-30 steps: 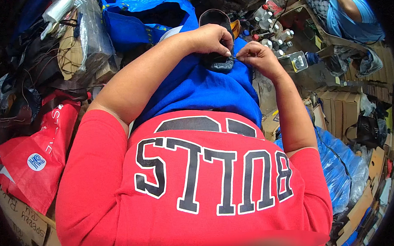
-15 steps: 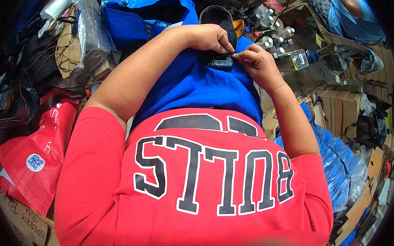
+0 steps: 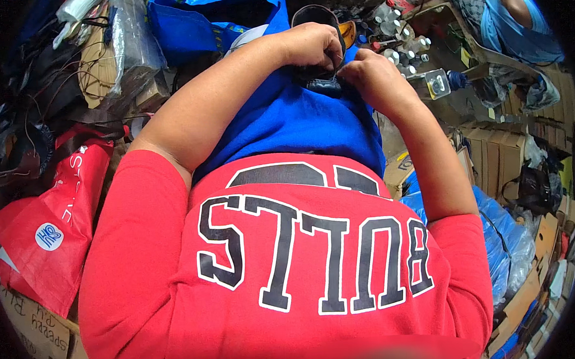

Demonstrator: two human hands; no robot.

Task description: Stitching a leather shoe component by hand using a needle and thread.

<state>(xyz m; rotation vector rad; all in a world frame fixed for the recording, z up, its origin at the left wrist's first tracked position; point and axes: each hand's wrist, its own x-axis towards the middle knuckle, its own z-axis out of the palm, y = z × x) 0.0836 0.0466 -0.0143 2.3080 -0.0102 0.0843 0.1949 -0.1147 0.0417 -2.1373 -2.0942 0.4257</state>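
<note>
black shoe (image 3: pixel 325 85) lying upper centre, long axis running roughly up-down | left hand (image 3: pixel 318 42) nearer, curling over it, grip unclear | right hand (image 3: pixel 374 75) pinching at its right side, item too small to tell

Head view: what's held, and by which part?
The left hand is over the middle of the black shoe, its grip hidden. The right hand is beside it; what it pinches, if anything, cannot be told.

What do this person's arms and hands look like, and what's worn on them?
The left hand and right hand are ungloved, with bare wrists. Bare forearms show below plain, short red sleeves of a red shirt with black, white-edged lettering.
</note>
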